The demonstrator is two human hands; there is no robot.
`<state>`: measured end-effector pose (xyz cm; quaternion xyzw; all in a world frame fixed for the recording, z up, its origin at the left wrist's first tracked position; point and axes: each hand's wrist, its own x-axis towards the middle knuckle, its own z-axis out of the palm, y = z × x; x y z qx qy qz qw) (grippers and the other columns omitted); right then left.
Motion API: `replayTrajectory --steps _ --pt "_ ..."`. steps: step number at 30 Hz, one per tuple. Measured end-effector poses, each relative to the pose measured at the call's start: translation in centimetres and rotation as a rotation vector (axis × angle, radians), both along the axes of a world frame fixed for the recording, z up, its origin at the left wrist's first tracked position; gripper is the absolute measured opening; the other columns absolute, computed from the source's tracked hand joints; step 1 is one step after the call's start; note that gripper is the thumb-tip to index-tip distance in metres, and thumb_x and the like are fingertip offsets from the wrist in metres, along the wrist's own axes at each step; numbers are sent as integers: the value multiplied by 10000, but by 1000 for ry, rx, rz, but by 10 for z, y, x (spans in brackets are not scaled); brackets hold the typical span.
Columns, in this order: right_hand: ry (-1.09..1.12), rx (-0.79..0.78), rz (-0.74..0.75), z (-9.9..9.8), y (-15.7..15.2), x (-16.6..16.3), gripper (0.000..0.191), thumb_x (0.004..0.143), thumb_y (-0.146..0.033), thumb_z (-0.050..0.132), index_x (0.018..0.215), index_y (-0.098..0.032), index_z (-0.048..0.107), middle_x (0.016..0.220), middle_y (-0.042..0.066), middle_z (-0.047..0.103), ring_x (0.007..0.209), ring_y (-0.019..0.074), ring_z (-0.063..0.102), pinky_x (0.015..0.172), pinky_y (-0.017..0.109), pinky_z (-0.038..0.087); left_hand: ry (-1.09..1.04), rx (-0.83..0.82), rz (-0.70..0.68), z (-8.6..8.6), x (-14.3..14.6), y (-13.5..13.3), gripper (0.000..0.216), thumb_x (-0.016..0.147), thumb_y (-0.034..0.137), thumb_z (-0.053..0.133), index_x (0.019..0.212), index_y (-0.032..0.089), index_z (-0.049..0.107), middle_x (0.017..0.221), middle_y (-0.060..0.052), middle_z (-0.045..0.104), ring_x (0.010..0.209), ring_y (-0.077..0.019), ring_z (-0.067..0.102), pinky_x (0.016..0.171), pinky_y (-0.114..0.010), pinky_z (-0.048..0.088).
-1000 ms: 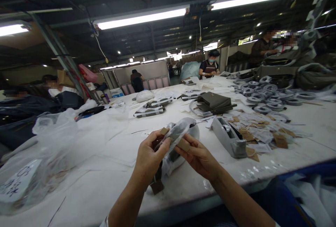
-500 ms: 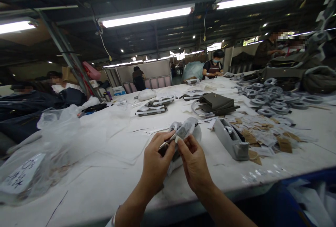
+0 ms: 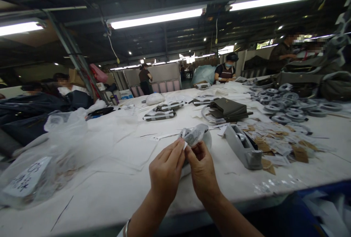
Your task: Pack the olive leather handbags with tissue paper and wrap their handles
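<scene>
My left hand (image 3: 166, 169) and my right hand (image 3: 203, 169) meet over the near middle of the white table. Between their fingertips is a small white slip (image 3: 185, 145), and both hands are closed in a pinch on it. Just beyond the fingers stands a bundle (image 3: 197, 135) in grey, partly see-through wrapping; its lower part is hidden behind my hands, and I cannot make out what is inside. Right of my right hand is a grey tape dispenser (image 3: 244, 151).
An olive bag (image 3: 229, 109) and flat wrapped pieces (image 3: 159, 114) lie farther back. Grey rings (image 3: 290, 114) and brown tags (image 3: 300, 153) spread over the right side. A clear plastic bag (image 3: 65, 127) sits left. Across the table a person (image 3: 225, 72) works.
My left fingers have straightened and drawn together near the slip, covering the dark piece that showed between thumb and fingers. The bundle stays in about the same place.
</scene>
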<state>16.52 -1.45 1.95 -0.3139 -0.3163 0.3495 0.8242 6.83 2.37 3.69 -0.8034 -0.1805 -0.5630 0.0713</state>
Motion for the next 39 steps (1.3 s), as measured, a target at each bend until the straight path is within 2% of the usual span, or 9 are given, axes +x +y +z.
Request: replayTrajectory --steps 5,11,17,20,26,30,33,36,39 --pt "29 -30 32 2 -2 -1 300 802 -310 764 1038 -244 592 960 -8 668 951 164 638 901 306 515 -19 77 -31 -5 0 -1 382 877 27 629 1245 130 622 1197 -106 699 1136 -177 648 1019 -282 526" --pt "35 -105 -28 3 -3 2 306 756 -322 804 949 -230 585 818 -44 594 808 130 598 804 267 514 123 114 80 -7 -1 -1 425 891 67 586 1315 80 566 1299 -180 630 1237 -238 585 1055 -366 509" --pt "2 -80 8 -5 -6 8 266 794 -350 767 950 -225 592 848 -18 623 815 145 593 792 286 510 168 36 79 -9 -4 -2 464 900 115 566 1362 144 540 1331 -136 618 1262 -251 565 1063 -399 501" --pt "-24 -61 30 -4 -8 11 295 788 -314 773 1020 -241 606 870 -20 645 851 153 608 833 296 506 99 -137 -43 -3 -8 -2 405 929 160 551 1331 205 581 1331 -94 625 1235 -229 586 1066 -386 496" --pt "-145 -36 43 7 -13 16 307 835 -320 721 1121 -253 631 967 8 702 925 178 651 886 316 505 53 -788 -262 19 -15 11 347 871 389 671 1188 246 679 1183 -42 710 1114 -241 657 976 -363 541" --pt "-497 -105 -151 12 -20 26 255 853 -356 698 1088 -258 695 1041 29 716 1005 219 643 925 360 487 73 -998 -397 24 -10 20 381 827 439 701 1123 199 683 1130 -71 721 1033 -251 677 898 -340 557" --pt "-793 -138 -342 7 -25 56 223 839 -364 717 1047 -286 736 1054 24 723 1075 234 610 988 385 445 57 -1060 -375 23 -6 21 406 798 462 720 1094 187 676 1009 -64 737 914 -234 689 805 -303 557" --pt "-945 -190 -482 -13 -31 122 265 850 -352 688 1108 -305 726 1156 27 710 1165 242 573 1093 437 362 12 -1094 -305 23 -5 21 459 755 493 741 1086 182 678 908 -49 733 809 -214 678 690 -263 536" --pt "-875 -558 -718 -43 -41 207 233 773 -366 712 967 -248 762 1257 74 670 1286 278 495 1166 456 258 -65 -1115 -272 23 -4 23 507 706 516 757 1070 171 684 859 -45 728 745 -203 658 630 -250 513"
